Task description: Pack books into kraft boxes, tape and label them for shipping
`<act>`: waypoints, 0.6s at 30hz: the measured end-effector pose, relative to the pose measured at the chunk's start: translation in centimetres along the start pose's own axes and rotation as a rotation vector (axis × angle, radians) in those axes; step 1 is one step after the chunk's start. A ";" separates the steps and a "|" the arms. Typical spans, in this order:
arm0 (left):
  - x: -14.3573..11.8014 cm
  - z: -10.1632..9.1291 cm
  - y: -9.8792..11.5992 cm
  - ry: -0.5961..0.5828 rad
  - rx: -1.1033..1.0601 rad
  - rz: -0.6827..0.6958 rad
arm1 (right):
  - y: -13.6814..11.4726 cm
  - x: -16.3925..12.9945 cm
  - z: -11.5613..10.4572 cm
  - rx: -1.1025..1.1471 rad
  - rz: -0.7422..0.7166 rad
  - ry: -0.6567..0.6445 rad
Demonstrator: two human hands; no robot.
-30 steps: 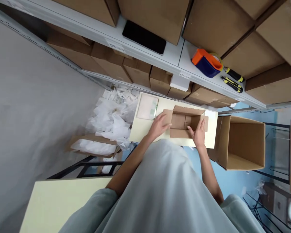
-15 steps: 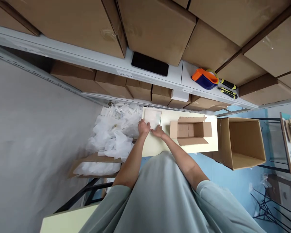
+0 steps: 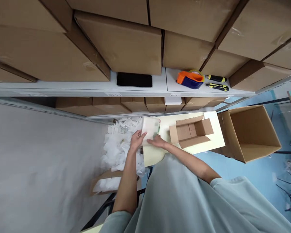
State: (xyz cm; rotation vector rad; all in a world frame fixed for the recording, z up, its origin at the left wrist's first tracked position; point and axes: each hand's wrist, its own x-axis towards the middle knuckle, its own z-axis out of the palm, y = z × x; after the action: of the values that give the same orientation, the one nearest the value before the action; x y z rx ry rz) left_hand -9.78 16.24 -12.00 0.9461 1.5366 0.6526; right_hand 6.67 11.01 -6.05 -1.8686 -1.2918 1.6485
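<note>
A flat white rectangular package (image 3: 150, 126), with a bit of green showing at its right side, is between my hands over the left end of the pale yellow table (image 3: 149, 158). My left hand (image 3: 136, 139) grips its left edge, thumb on top. At the near right corner my right hand (image 3: 157, 141) is closed on it, the thumb lying over the top and the other fingers partly hidden. Just right of the package stands an open cardboard box (image 3: 188, 132) with its flaps spread.
White foam sheets (image 3: 118, 142) heap up at the left. A larger open carton (image 3: 252, 132) stands off the table's right end. On the shelf (image 3: 87, 85) ahead lie a black phone (image 3: 134, 80), an orange and blue tape dispenser (image 3: 190, 79) and utility knives (image 3: 217, 86), before stacked cartons (image 3: 126, 45).
My hands have moved from the package's near edge to its left and right sides, and it now looks raised and gripped. The head view has also turned.
</note>
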 end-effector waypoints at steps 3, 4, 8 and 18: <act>-4.5 -2.2 2.4 -0.051 -0.197 0.005 | 0.3 -4.4 -2.7 0.088 -0.037 0.089; -6.1 -2.4 3.5 -0.068 -0.265 0.005 | 0.5 -6.0 -4.1 0.129 -0.060 0.136; -11.5 1.7 8.2 -0.112 -0.404 0.059 | 1.3 -10.6 -10.7 0.398 -0.168 0.200; -15.3 21.9 11.4 -0.313 -0.333 0.074 | 7.5 -14.2 -23.7 0.371 -0.151 0.453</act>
State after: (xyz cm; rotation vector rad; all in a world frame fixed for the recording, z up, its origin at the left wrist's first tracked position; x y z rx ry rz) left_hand 14.29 6.99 1.47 0.8094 1.0809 0.7468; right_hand 32.47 3.08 3.47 -1.7315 -0.8481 1.1935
